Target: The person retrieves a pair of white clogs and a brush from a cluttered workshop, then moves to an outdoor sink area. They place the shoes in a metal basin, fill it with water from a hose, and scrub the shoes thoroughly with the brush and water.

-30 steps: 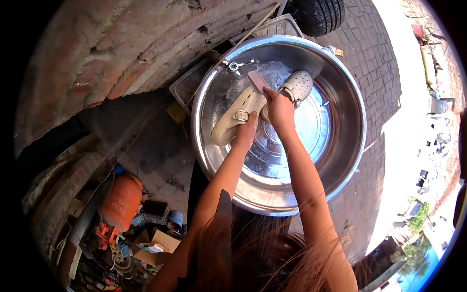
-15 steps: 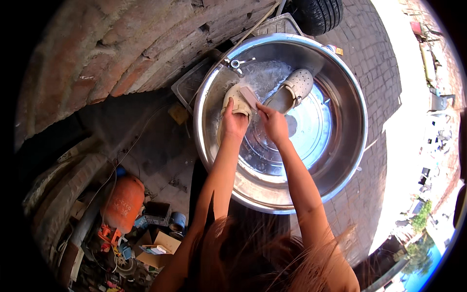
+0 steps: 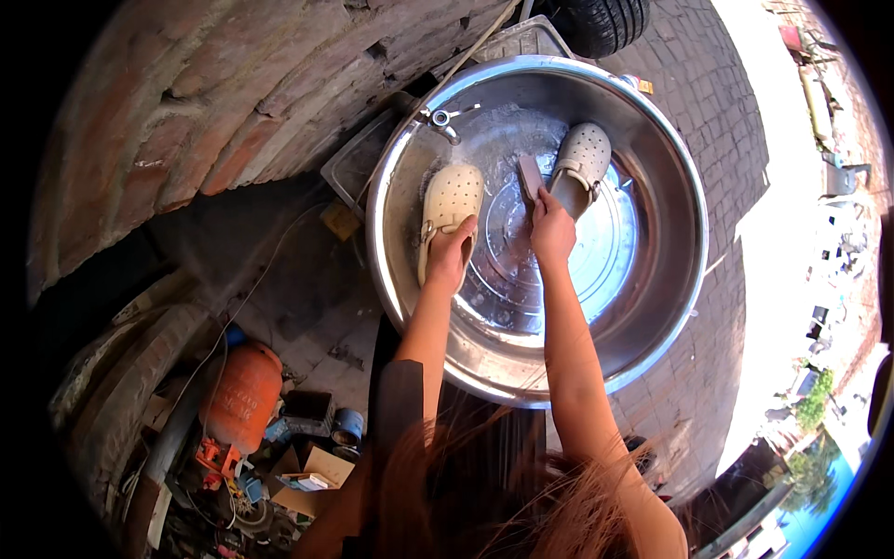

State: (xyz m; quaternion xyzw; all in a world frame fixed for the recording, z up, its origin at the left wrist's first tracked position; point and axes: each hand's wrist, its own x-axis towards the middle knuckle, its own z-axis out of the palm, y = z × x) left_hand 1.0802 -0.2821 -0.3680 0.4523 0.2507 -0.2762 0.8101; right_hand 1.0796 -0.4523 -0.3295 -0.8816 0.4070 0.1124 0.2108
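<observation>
We look down into a wide metal basin (image 3: 605, 289), with both our bare hands over its inside. Our left hand (image 3: 449, 259) holds a beige clog (image 3: 454, 191) in the left half of the basin, closed on its rear part near the opening, with the thumb at the right edge; the toe, dotted with holes, points toward the basin's far rim. We cannot tell how the fingers sit underneath. Our right hand (image 3: 554, 233), near the middle of the basin, grips a flat, pinkish oblong tool (image 3: 530, 175) in a narrow hold at its near end, and the tool's free end also points toward the far rim. A second clog (image 3: 585, 154) lies in the basin's right half, just beyond the right hand; whether hand and shoe touch, we cannot tell. A metal tap (image 3: 441, 118) stands at the basin's far left edge, and disturbed water shows inside the basin near it. Past the basin's far rim are a grey tray (image 3: 526, 42) and a black tyre (image 3: 601, 20). A brick wall (image 3: 233, 102) rises left of the basin, an orange cylinder (image 3: 242, 401) stands to its near left, and paving (image 3: 708, 102) spreads along its right.
</observation>
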